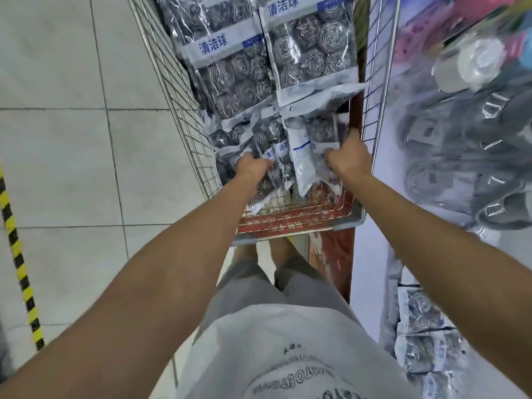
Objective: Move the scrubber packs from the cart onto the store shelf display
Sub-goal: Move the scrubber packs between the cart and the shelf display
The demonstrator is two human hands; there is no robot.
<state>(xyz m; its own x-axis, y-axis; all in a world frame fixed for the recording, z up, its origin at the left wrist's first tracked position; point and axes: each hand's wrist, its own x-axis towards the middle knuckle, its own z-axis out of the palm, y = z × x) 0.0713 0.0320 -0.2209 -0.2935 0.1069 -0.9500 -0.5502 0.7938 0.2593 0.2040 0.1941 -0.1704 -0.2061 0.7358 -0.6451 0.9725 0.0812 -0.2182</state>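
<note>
A wire cart (184,110) holds several scrubber packs: clear bags of steel wool balls with white and blue labels. Two packs (311,50) lie flat on top farther in. A bunch of packs (299,151) stands on edge at the near end. My left hand (253,167) is closed on the left side of that bunch, and my right hand (349,159) is closed on its right side, next to the cart's right wall. More scrubber packs (423,341) sit on the shelf display at the lower right.
The store shelf (466,133) runs along the right, blurred, with dark packaged goods and colourful items. Tiled floor (72,139) lies to the left, with a yellow-black striped tape line (17,254). The cart's near rim (299,226) is just before my legs.
</note>
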